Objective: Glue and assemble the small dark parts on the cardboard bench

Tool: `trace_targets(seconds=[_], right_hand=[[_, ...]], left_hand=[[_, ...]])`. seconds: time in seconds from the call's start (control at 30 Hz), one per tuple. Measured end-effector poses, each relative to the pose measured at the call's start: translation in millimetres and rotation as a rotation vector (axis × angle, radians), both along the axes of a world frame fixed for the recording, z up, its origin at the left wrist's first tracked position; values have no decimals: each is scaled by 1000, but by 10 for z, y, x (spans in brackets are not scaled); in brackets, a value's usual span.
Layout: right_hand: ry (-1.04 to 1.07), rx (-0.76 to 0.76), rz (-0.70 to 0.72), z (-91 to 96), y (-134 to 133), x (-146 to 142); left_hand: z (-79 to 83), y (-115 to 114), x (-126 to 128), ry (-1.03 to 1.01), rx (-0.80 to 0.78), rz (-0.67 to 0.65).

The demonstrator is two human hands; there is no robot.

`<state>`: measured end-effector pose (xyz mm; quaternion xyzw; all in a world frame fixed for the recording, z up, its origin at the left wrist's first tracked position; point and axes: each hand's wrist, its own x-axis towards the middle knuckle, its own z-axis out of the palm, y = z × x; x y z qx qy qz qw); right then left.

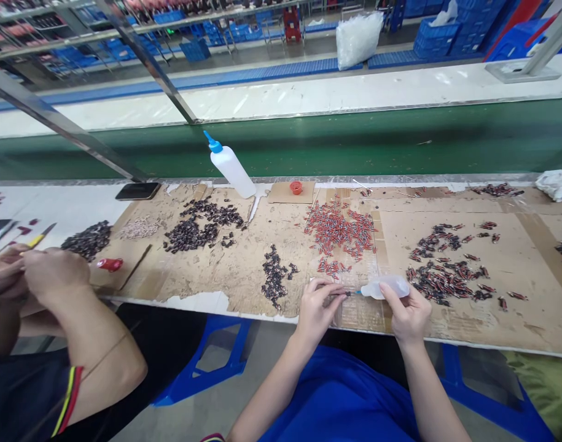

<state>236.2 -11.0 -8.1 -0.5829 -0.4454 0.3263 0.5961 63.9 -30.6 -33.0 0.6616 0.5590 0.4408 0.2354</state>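
My left hand [318, 305] pinches a small dark part at the near edge of the cardboard-covered bench [244, 264]. My right hand [407, 313] grips a small translucent squeeze bottle [386, 286], held sideways with its blue tip touching that part. A heap of red and white parts [339, 232] lies just beyond my hands. A small black pile [275, 276] sits left of my left hand. Mixed dark and red parts [444, 273] spread to the right of the bottle.
A larger white bottle with a blue nozzle [230, 167] leans at the bench's far edge beside a red cap [296, 186]. A co-worker's hands [36, 270] work at the left near more black piles [200, 226]. A green conveyor belt [354, 138] runs behind.
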Motion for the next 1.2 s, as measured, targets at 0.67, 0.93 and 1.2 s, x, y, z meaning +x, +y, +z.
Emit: trace_targets(seconds=[0.67,0.93,1.2], right_hand=[[-202,38,41,-161,181,9],[-413,319,-137,-28,-274,-35],[272,-97,110,40,-309,-399]], left_hand=[[140,292,-120,492,144,-22],[206,307,-117,426,129,-115],[377,107,188,-88,131,-206]])
